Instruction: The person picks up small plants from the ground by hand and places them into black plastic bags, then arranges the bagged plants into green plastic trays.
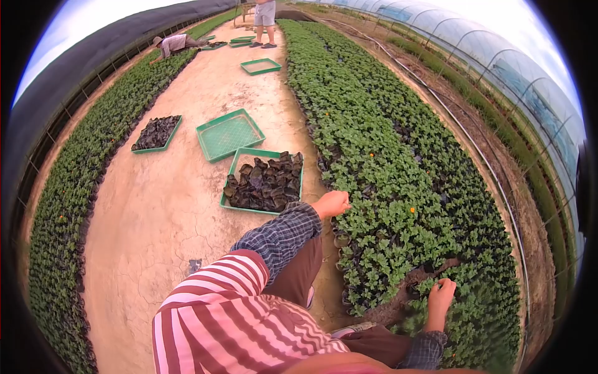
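Note:
My left hand [331,204] is closed over the near edge of a bed of leafy green seedlings [380,162], right beside the crate of dark bags. What its fingers hold, if anything, is hidden. My right hand [441,298] is lower down, over the plants next to a strip of bare dark soil [403,292]. Its fingers are curled together, and I cannot make out anything in them. Black pots or bags show between the seedlings, and a few small orange flowers [412,210] stand out among the leaves.
A green crate of crumpled black bags [265,184] lies left of my arm. Behind it is a green mesh tray [230,135]; another bag-filled tray [156,133] sits farther left. One person [265,22] stands ahead, and another [177,43] bends at the left bed.

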`<state>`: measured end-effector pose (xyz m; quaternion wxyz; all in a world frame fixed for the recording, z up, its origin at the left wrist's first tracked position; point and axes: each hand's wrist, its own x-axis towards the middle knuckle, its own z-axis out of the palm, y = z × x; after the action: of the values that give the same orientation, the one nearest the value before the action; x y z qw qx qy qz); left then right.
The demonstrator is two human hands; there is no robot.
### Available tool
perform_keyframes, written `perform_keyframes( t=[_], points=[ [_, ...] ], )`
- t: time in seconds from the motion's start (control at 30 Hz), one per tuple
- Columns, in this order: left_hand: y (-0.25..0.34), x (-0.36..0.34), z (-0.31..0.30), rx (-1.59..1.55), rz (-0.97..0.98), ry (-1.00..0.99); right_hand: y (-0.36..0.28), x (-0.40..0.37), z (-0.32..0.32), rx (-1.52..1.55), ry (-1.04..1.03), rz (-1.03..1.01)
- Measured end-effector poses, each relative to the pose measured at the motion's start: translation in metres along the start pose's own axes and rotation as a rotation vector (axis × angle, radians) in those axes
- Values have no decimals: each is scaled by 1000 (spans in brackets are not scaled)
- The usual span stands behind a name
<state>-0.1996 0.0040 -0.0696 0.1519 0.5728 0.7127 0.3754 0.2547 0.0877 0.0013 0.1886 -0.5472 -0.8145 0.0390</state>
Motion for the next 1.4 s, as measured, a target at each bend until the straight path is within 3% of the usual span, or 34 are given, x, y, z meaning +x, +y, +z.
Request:
perform_keyframes(
  t=[0.37, 0.43, 0.57, 0.97, 1.03, 1.1, 1.2, 1.4],
  points=[
    [16, 3, -4, 19, -88, 62, 10, -2, -2, -23, -48, 84],
    [7, 5, 1, 67, 30, 93, 7, 0, -5, -24, -56, 105],
    [2, 4, 3, 82, 54, 81, 16, -1, -1, -31, -37, 64],
    [18, -4, -14, -62, -115, 26, 17, -4, -5, -34, -37, 140],
    [-1, 1, -6, 13, -39, 108, 22, -5, -4, -20, -6, 127],
    [-11, 5, -4, -20, -139, 98, 24, -6, -6, -11, -9, 154],
    [9, -9, -20, 96, -100, 83, 27, -7, -5, -37, -19, 159],
    [-16, -7, -12, 90, -12, 81, 25, -9, -9, -42, -18, 185]
  ],
)
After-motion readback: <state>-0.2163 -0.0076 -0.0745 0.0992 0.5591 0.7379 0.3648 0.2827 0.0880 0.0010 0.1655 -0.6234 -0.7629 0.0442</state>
